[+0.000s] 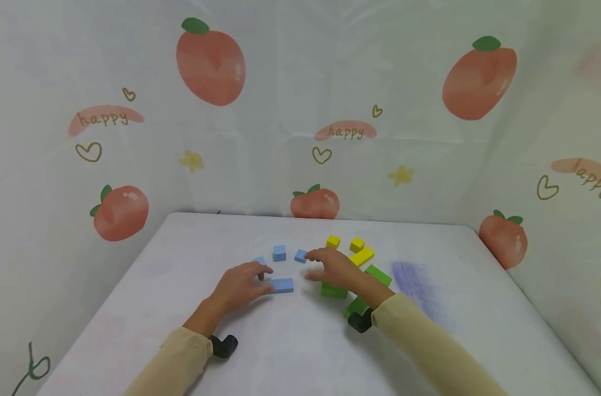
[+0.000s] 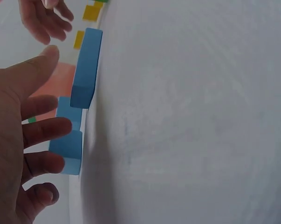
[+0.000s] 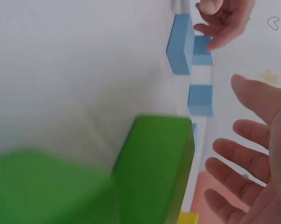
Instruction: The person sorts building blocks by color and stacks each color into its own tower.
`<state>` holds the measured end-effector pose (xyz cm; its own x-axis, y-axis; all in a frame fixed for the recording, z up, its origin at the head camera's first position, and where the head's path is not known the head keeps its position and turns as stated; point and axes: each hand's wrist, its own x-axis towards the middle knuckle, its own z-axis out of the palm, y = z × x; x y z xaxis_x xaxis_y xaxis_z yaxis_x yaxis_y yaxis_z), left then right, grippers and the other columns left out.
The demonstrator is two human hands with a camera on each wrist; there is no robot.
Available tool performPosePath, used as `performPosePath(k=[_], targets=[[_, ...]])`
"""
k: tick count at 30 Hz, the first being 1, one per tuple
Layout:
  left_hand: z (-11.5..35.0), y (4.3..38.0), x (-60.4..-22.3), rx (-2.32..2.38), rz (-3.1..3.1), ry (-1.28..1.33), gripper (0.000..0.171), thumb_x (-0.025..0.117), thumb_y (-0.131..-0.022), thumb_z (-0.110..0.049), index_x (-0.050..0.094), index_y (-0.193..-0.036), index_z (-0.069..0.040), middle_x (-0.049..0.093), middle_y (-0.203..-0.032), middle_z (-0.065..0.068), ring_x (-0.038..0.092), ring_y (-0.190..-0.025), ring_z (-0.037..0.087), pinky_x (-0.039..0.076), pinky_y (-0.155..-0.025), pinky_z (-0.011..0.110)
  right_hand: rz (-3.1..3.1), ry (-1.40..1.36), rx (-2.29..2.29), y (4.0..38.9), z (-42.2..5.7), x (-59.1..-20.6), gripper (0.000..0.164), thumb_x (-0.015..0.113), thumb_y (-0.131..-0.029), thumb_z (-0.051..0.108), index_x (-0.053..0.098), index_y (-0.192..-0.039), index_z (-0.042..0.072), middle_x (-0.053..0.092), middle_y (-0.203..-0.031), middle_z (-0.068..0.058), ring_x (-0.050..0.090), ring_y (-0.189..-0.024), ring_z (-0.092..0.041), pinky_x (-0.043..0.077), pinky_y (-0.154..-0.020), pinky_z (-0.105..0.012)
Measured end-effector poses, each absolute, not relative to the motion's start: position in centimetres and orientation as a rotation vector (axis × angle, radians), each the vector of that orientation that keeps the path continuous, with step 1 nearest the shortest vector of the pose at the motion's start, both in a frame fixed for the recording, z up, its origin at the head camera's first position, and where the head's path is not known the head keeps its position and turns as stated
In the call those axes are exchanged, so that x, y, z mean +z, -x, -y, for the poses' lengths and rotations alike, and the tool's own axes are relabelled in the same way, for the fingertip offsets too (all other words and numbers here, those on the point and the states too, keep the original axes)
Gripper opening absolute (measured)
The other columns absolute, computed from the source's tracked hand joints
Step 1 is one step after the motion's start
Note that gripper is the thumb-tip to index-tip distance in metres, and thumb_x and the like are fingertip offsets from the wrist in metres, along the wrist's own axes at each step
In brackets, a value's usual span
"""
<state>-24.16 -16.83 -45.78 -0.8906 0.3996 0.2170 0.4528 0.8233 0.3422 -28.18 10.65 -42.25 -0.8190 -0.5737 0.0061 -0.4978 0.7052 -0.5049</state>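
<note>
"Fingers [image 2: 47,129] on the left hand [image 1: 240,287]?"

"Parted, thumb apart, nothing held. Head view puts the thumb tip over one end of the long blue block [image 1: 282,286]; left wrist view shows a gap."

"Right hand [image 1: 336,268]?"

"Same, spread and holding nothing. Over the green blocks [image 1: 378,276], fingertips near the small blue cube [image 1: 301,256]."

"Hidden stuff?"

"One blue piece [image 1: 259,259], partly behind the left fingers. Right hand and forearm cut across the greens, can't tell their full outlines. Right wrist view: nearest green blurred and cropped."

"Counts, quick."

"Blue, four: the long one, the half-covered one, the small cube, plus a bigger cube [image 1: 279,253] behind. Yellow blocks [image 1: 362,257], three: two cubes, one long, beyond the right hand. Green, three in sight; can't tell what's under the palm."

"Around them?"

"White table [image 1: 147,308], purple smudge [image 1: 410,280] right of the greens, printed curtain [image 1: 280,82] behind. Black wrist camera [image 1: 362,320] on the right arm crowds the nearest green."
</note>
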Motion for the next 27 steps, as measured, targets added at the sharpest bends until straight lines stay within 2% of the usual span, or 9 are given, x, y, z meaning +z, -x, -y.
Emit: performPosePath(k=[9,16,27], targets=[[16.6,23.9,-46.1,-0.607,2.913,0.64,0.035,0.077,-0.081,-0.04,0.071,-0.109,-0.019,0.059,-0.088,-0.01,0.053,-0.081,0.01,0.047,-0.077,0.035,-2.774,0.809,-0.617,27.7,-8.0,-42.6,0.046,0.074,-0.086,0.037,0.064,-0.126,0.016,0.063,-0.115,0.002,0.053,-0.106,-0.018,0.045,-0.091,-0.038],[16.4,23.9,-46.3,-0.718,2.93,0.562,0.033,0.08,-0.079,-0.035,0.072,-0.105,-0.018,0.059,-0.088,-0.009,0.054,-0.082,0.011,0.046,-0.078,0.036,-2.781,0.798,-0.55,27.6,-6.6,-43.1,0.043,0.077,-0.083,0.036,0.068,-0.122,0.017,0.064,-0.114,0.003,0.052,-0.104,-0.017,0.044,-0.094,-0.037],[16.0,23.6,-46.3,-0.863,2.924,0.432,0.029,0.082,-0.077,-0.026,0.072,-0.102,-0.016,0.06,-0.09,-0.006,0.055,-0.084,0.015,0.046,-0.077,0.038,-2.8,0.863,-0.5,27.8,-5.7,-43.9,0.029,0.078,-0.083,0.032,0.073,-0.108,0.018,0.063,-0.097,0.007,0.051,-0.094,-0.016,0.045,-0.085,-0.032]])
